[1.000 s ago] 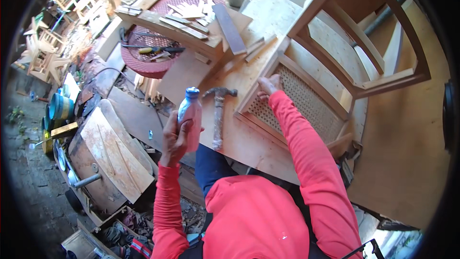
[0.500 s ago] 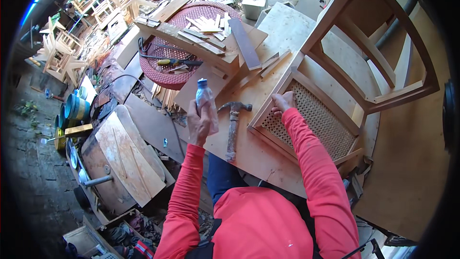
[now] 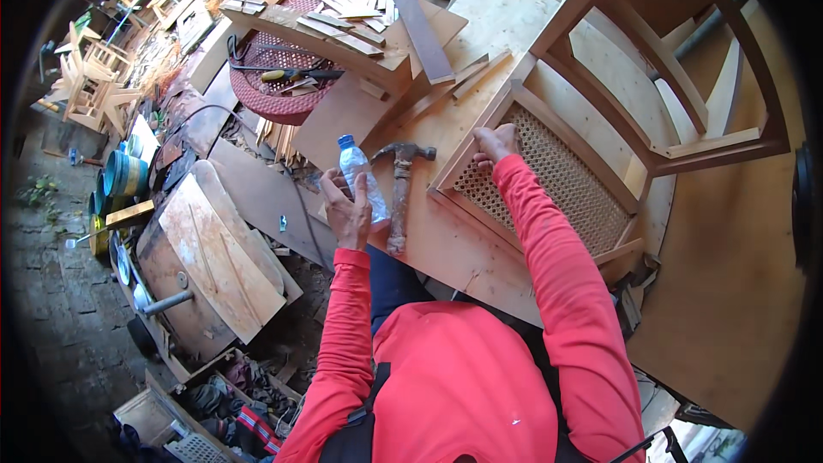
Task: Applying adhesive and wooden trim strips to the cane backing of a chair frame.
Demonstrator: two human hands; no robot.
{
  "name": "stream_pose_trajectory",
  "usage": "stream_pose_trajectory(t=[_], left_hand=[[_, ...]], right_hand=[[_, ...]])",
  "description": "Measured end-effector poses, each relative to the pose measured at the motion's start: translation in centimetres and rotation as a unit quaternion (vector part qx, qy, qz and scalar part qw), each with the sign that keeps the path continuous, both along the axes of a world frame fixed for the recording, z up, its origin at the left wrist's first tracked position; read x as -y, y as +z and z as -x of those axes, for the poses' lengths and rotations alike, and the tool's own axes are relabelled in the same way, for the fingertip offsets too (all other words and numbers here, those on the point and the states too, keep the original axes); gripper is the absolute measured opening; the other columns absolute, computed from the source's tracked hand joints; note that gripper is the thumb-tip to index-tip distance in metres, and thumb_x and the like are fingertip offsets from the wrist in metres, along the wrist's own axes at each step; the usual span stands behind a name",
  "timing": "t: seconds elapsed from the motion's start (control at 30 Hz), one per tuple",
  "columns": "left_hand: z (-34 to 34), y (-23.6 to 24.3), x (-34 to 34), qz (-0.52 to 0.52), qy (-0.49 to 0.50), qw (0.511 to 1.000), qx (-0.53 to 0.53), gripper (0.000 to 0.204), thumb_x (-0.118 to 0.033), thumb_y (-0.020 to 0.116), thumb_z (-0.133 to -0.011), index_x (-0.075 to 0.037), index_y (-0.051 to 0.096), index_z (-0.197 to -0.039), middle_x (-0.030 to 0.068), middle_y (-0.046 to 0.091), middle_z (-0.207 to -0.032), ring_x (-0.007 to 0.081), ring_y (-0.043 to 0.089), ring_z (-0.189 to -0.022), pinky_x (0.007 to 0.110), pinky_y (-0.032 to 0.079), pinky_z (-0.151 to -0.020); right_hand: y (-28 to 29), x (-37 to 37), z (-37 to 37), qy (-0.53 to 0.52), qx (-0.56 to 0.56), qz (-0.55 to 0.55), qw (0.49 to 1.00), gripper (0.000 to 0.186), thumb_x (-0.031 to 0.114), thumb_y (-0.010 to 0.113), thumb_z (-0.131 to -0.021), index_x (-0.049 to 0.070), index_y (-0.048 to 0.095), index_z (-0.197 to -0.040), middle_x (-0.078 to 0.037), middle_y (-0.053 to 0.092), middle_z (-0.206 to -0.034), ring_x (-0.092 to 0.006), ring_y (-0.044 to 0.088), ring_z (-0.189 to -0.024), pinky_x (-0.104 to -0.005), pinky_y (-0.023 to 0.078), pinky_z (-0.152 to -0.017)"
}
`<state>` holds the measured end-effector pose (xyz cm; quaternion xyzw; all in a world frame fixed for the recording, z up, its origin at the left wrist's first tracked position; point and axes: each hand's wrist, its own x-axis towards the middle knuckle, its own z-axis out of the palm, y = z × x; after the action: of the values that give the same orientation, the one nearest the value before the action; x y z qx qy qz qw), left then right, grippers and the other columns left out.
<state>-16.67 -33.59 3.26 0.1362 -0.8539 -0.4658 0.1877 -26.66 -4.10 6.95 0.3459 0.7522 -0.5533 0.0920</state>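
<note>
My left hand (image 3: 347,216) has its fingers loosely curled about a clear plastic bottle (image 3: 370,197) with a blue cap. The bottle leans a little, beside a claw hammer (image 3: 400,193) with a worn, wrapped handle lying on the wooden tabletop (image 3: 441,236). My right hand (image 3: 495,145) is closed at the edge of the woven cane seat (image 3: 557,171) of a wooden chair (image 3: 591,133). Its fingers are bunched, and what they hold, if anything, is hidden. The chair rests on the tabletop with its curved backrest rising to the right.
Behind the bottle, a wooden box-like piece (image 3: 317,39) bears several thin slats. Beyond it stands a red woven round table (image 3: 257,90) with tools and offcuts. Curved boards (image 3: 214,249) lean at the left near blue buckets (image 3: 126,173). A brown panel (image 3: 720,291) is at the right.
The bottle has come down toward the hammer, and my left fingers look looser around it. My right hand stays closed at the seat's edge. The whole view has shifted slightly.
</note>
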Motion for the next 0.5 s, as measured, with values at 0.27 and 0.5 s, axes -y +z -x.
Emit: stream_pose_trajectory(t=[0.27, 0.5], left_hand=[[-0.9, 1.4, -0.9, 0.041, 0.005, 0.999, 0.027, 0.053, -0.032, 0.077, -0.096, -0.001, 0.052, -0.131, 0.0146, 0.071, -0.106, 0.0222, 0.072, -0.088, 0.036, 0.059, -0.080], [-0.8, -0.6, -2.1, 0.046, 0.018, 0.999, -0.006, 0.052, -0.026, 0.078, -0.094, 0.000, 0.051, -0.130, 0.0164, 0.063, -0.113, 0.0257, 0.068, -0.095, 0.038, 0.055, -0.085]], right_hand=[[1.0, -0.1, -0.4, -0.001, 0.014, -0.009, 1.000, 0.033, 0.021, 0.072, -0.083, -0.010, 0.074, -0.095, -0.019, 0.074, -0.076, -0.0222, 0.074, -0.059, -0.0322, 0.059, -0.047], [0.9, -0.6, -0.8, 0.000, 0.005, 0.007, 1.000, 0.025, 0.019, 0.070, -0.085, -0.006, 0.066, -0.086, -0.014, 0.069, -0.075, -0.0185, 0.064, -0.049, -0.0314, 0.052, -0.039]])
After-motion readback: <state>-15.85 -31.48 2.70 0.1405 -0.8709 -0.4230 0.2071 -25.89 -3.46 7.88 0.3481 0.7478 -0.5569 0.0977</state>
